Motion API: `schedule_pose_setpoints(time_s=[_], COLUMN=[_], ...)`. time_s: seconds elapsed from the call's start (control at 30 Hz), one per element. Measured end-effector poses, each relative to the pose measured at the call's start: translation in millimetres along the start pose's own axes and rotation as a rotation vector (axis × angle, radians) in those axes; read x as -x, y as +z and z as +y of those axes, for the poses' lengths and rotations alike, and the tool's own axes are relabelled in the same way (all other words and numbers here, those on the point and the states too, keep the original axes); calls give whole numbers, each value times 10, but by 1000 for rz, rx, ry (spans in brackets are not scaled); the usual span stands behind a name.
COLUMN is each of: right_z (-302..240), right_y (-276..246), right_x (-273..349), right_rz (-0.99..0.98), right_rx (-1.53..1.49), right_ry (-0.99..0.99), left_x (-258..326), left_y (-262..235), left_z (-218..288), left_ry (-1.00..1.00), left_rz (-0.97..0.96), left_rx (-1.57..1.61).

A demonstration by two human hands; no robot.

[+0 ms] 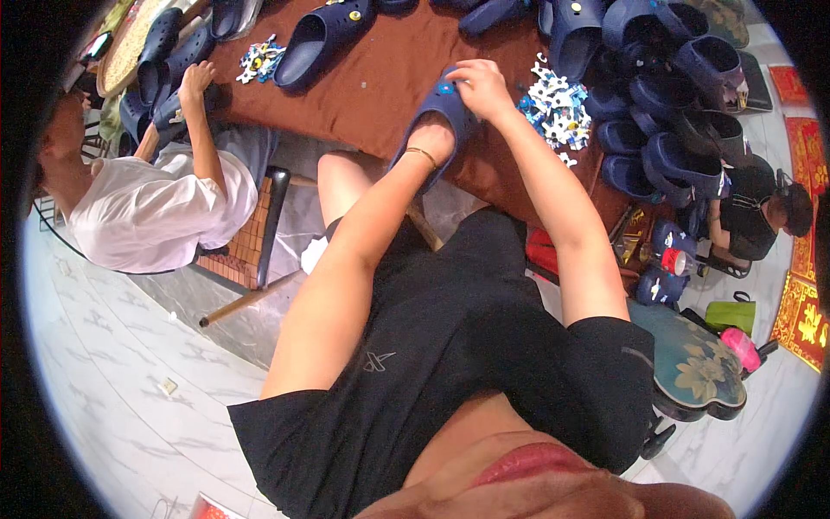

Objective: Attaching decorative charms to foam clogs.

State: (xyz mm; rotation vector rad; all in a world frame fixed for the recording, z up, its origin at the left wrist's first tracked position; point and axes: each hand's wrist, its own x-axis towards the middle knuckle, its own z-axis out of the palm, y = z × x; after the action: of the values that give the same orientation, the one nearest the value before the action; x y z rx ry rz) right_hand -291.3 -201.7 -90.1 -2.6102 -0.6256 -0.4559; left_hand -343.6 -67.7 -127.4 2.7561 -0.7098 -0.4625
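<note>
A navy clog [450,105] is over the near edge of the brown-covered table, its toe pointing away from me. My left hand [432,136] is pushed into its foot opening and holds it from inside, so the fingers are hidden. On the clog's perforated upper sits a small blue charm [445,88]. Beside that charm my right hand [481,90] has thumb and fingers closed together against the toe; whatever is between them is too small to make out. A pile of white and blue charms [558,105] lies just right of my right hand.
More navy clogs [670,160] are heaped on the right; another clog [316,43] lies at the back left by a smaller charm pile [261,60]. A person in white [164,208] sits at left, handling a clog. Another person in black [750,212] is at far right.
</note>
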Motion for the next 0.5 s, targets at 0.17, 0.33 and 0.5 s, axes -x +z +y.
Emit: schedule_pose_setpoints(time_s=[0.17,0.33,0.5], right_z=[113,22,-702], right_y=[-100,170,62], right_x=[415,1269,1488], right_rz=[336,293,-120], right_rx=[-328,-509,-888], right_ry=[425,553,864], left_x=[-2,-84,4], left_y=[57,60,-80], left_z=[-51,-48,-13], left_ry=[-33,-23,-98], left_rz=[11,-12,-50], left_rx=[21,-43,-151])
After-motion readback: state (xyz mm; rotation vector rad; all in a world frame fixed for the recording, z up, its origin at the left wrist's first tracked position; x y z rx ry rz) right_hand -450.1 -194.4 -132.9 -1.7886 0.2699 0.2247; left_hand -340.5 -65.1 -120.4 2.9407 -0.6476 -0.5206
